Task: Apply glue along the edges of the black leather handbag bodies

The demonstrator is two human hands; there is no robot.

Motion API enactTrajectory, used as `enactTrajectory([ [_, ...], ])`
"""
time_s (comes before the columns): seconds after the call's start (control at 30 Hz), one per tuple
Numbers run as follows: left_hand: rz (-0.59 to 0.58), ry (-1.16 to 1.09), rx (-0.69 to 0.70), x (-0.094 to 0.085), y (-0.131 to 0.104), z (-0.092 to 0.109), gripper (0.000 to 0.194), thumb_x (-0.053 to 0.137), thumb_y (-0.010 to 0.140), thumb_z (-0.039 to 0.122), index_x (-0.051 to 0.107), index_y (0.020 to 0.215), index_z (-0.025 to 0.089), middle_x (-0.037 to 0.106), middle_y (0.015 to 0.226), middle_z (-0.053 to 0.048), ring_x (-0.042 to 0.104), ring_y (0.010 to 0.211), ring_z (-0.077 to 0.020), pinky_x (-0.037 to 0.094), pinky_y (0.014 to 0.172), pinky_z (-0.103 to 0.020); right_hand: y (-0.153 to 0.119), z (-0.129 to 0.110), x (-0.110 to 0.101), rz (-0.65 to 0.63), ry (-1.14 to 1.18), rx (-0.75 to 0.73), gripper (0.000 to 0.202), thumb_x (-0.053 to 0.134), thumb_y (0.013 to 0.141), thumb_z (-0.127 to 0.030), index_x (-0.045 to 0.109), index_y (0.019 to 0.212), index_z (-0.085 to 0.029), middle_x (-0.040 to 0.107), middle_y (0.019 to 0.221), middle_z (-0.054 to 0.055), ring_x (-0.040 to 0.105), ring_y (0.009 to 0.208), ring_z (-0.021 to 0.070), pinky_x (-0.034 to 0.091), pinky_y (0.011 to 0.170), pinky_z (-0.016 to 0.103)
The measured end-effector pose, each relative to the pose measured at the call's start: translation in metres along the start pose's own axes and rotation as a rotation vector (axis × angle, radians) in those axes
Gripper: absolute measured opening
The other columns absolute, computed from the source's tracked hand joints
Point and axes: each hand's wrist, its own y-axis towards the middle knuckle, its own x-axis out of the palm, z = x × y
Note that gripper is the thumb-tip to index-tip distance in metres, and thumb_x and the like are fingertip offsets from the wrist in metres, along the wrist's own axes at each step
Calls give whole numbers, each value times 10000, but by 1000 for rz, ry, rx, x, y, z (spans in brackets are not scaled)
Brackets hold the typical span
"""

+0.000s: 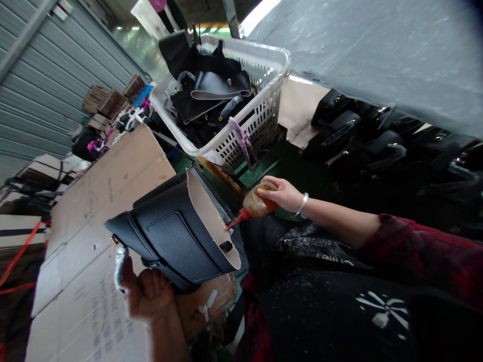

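Note:
A black leather bag piece (171,236) lies tilted over the cardboard, its open end with a pale lining facing right. My left hand (149,294) grips it at its lower left edge, beside a handle (119,266) wrapped in clear plastic; part of the fingers is hidden by the bag. In my right hand (282,195) is a squeeze bottle (258,202) of amber liquid with a red nozzle. The nozzle tip points down-left at the pale edge of the bag's open end and looks close to it or touching; I cannot tell which.
A white plastic basket (269,98) full of black bag parts stands beyond the bag. Flattened cardboard (86,241) covers the surface at left. On the right, several black bags (388,151) sit below a grey tabletop (377,45). Stacked brown pieces (107,100) lie by the corrugated wall.

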Motion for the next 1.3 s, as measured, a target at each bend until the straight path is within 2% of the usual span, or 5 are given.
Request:
enactTrajectory([
  [0.17, 9, 0, -11, 0, 1, -1, 352, 438, 927, 351, 684, 1156, 245, 266, 325, 78, 95, 290, -98, 242, 306, -188, -8, 3, -5, -67, -21, 28, 408, 708, 613, -538, 509, 701, -192, 478, 610, -48, 435, 575, 113, 356, 561, 261],
  [0.43, 211, -115, -90, -2, 2, -2, 612, 108, 991, 324, 703, 1047, 190, 202, 311, 55, 92, 272, -120, 194, 291, -210, 5, 5, -1, 149, 92, -11, 419, 731, 569, -530, 507, 700, -202, 532, 645, -34, 479, 616, 130, 392, 601, 269],
  [0.73, 92, -85, -52, -3, 0, -3, 578, 136, 999, 329, 685, 1113, 193, 231, 326, 56, 123, 276, -106, 224, 306, -200, 19, 10, 16, 120, 94, 78, 419, 719, 544, -545, 513, 674, -204, 538, 613, -40, 496, 593, 131, 404, 580, 273],
  [1.0, 208, -142, -85, 1, 3, -2, 703, 18, 989, 376, 690, 1056, 180, 162, 320, 60, 97, 261, -110, 166, 287, -206, -14, 14, 5, -13, 158, 217, 432, 761, 545, -526, 543, 699, -186, 558, 634, -40, 514, 579, 121, 419, 564, 263],
  [1.3, 225, -230, -105, 0, 4, -4, 735, 12, 985, 449, 691, 1025, 169, 90, 347, 68, 88, 269, -107, 142, 289, -213, -39, 15, 0, -2, 228, 265, 456, 777, 534, -543, 543, 712, -194, 561, 644, -32, 514, 582, 126, 426, 549, 262],
])
